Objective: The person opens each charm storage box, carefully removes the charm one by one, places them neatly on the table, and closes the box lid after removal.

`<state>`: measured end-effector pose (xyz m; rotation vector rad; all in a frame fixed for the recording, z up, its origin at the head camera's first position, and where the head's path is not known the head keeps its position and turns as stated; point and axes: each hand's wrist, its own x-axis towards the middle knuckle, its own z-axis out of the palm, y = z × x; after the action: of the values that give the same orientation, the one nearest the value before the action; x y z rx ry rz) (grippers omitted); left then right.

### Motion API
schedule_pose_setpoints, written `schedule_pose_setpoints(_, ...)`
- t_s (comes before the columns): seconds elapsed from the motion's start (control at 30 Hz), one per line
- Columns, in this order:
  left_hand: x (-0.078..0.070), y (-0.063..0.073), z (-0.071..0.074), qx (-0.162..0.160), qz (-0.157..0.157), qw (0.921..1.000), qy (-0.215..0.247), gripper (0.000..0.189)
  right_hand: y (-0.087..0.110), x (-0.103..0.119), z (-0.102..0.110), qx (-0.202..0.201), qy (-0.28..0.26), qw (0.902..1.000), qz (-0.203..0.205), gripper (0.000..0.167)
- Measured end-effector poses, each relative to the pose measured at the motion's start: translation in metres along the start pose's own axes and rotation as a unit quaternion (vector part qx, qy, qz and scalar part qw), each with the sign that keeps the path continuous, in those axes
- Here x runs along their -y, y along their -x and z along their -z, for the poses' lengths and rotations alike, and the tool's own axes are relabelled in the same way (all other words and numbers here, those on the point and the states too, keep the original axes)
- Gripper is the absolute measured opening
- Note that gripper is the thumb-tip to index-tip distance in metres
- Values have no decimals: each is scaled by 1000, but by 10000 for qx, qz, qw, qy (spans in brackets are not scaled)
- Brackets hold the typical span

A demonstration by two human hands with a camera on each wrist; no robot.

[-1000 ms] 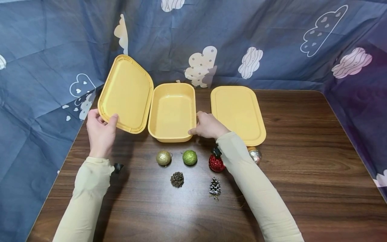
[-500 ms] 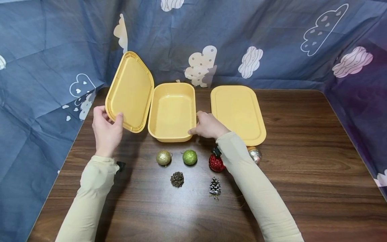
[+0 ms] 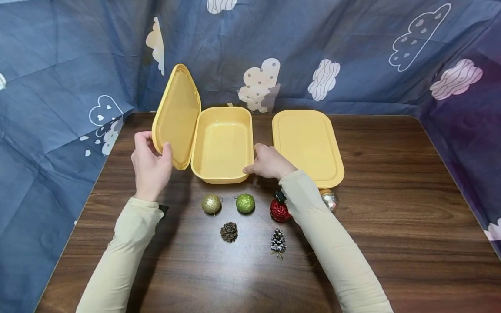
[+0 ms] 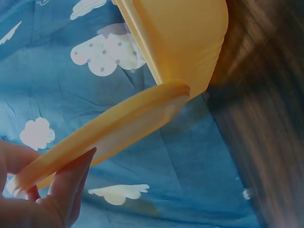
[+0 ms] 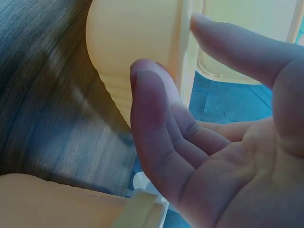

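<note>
In the head view my left hand (image 3: 151, 167) pinches the edge of a yellow lid (image 3: 178, 117), thumb on one face and fingers behind. The lid stands steeply tilted along the left side of an uncovered yellow plastic box (image 3: 223, 179), whose inside shows bare. My right hand (image 3: 270, 161) holds that box at its near right corner; in the right wrist view the thumb is at the rim and the curled fingers (image 5: 148, 102) lie along the outer wall. The left wrist view shows the lid (image 4: 109, 124) nearly edge-on, its far end overlapping the box (image 4: 190, 42).
A second yellow box (image 3: 309, 148), lid on, stands to the right. In front lie gold (image 3: 211, 204), green (image 3: 245, 203), red (image 3: 279, 210) and silver (image 3: 330, 201) baubles, a brown pine cone (image 3: 229, 232) and a frosted one (image 3: 278, 241). A patterned blue curtain (image 3: 195, 39) hangs behind.
My left hand has moved to the right, swinging the lid up from a leaning tilt to a steeper one beside the box. My right hand has stayed at the box's corner.
</note>
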<state>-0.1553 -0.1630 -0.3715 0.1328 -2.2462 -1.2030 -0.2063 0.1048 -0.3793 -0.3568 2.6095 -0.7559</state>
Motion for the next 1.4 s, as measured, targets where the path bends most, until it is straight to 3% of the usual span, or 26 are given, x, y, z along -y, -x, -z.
schedule_pose_setpoints(0.23, -6, 2, -13, 123, -740, 9967, -307, 25, 0, 1, 0, -14, 50, 10000, -60, 52)
schedule_pose_setpoints(0.43, -13, 5, -23, 242, -1328, 9906, -232, 22, -1, 1, 0, 1, 84, 9999, -68, 53)
schedule_pose_setpoints(0.6, -16, 8, -32, 520, -1968, 9787, -265, 24, -1, 0, 0, -3, 104, 9999, -37, 60)
schedule_pose_setpoints(0.77, -22, 11, -41, 873, -2473, 9629, -641, 30, -2, 0, 0, -2, 47, 10000, -44, 66)
schedule_pose_setpoints(1.13, -28, 18, -55, 1518, -2889, 9370, -1250, 32, -3, -2, 0, 25, 39, 10000, 80, 54)
schedule_pose_setpoints(1.4, -28, 23, -65, 1892, -3198, 9166, -1474, 32, -2, -5, -1, 87, -278, 9995, 114, 53)
